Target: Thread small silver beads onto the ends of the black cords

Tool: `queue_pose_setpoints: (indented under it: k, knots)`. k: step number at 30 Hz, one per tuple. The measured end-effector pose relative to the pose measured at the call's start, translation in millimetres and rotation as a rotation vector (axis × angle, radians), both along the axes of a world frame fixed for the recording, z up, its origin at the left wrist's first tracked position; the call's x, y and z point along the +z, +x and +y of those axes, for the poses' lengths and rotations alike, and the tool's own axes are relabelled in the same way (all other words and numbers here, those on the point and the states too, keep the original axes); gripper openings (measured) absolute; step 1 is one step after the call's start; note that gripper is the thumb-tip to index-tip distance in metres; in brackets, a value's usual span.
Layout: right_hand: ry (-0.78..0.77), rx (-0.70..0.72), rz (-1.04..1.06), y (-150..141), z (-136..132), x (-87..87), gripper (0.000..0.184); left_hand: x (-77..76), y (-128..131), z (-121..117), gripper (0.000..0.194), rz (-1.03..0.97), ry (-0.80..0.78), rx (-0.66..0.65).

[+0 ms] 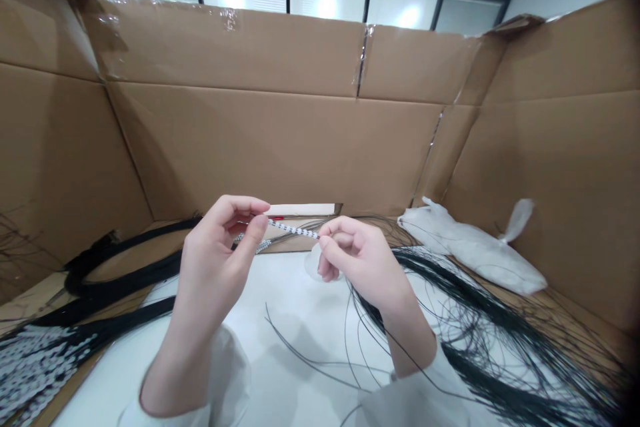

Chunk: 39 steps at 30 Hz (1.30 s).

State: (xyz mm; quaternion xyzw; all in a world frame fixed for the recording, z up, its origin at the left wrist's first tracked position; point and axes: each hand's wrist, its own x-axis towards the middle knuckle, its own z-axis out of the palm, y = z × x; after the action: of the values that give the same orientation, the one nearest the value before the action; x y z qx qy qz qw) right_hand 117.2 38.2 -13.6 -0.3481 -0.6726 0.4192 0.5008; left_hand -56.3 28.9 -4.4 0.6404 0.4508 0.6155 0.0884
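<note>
A thin dark cord strung with small white bead-like pieces [295, 230] stretches between my two hands, above the white work surface [280, 340]. My left hand [220, 247] pinches its left end between thumb and fingers. At the right end, the thumb and index finger of my right hand [357, 250] close on the cord, with the other fingers curled in. Behind the strand lie more white-beaded pieces [263, 245], partly covered by my left hand. A small clear round dish [314, 261] shows beside my right hand, partly hidden by it.
Cardboard walls [270, 147] enclose the back and sides. Black cord bundles [460, 287] spread along the right, near a knotted white plastic bag [475, 247]. On the left lie looped black bundles [125, 267] and a bunch with white-beaded ends [40, 367]. Loose cords [310, 363] cross the front.
</note>
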Motion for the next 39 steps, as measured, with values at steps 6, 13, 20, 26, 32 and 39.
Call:
queue_pose_setpoints:
  k: [6,13,20,26,32,39]
  knots:
    - [0.02,-0.04,0.003,2,1,-0.6,0.01,-0.4,0,0,0.014,0.004,0.032,-0.034]
    - [0.032,0.008,-0.021,0,1,-1.3,0.011,-0.3,1,-2,0.016,0.025,0.044,0.021]
    - [0.04,0.02,-0.011,-2,0,-1.7,0.01,-0.9,2,-1,0.015,0.042,0.04,0.046]
    - [-0.04,0.067,0.01,5,3,1.6,0.01,2.8,-10,-3,0.011,-0.021,-0.067,-0.248]
    - [-0.093,0.23,0.034,8,6,1.4,0.013,2.2,-25,1,0.012,-0.054,-0.1,-0.56]
    - [-0.139,0.363,0.059,9,7,0.9,0.011,-4.1,-32,13,0.011,-0.094,-0.122,-0.796]
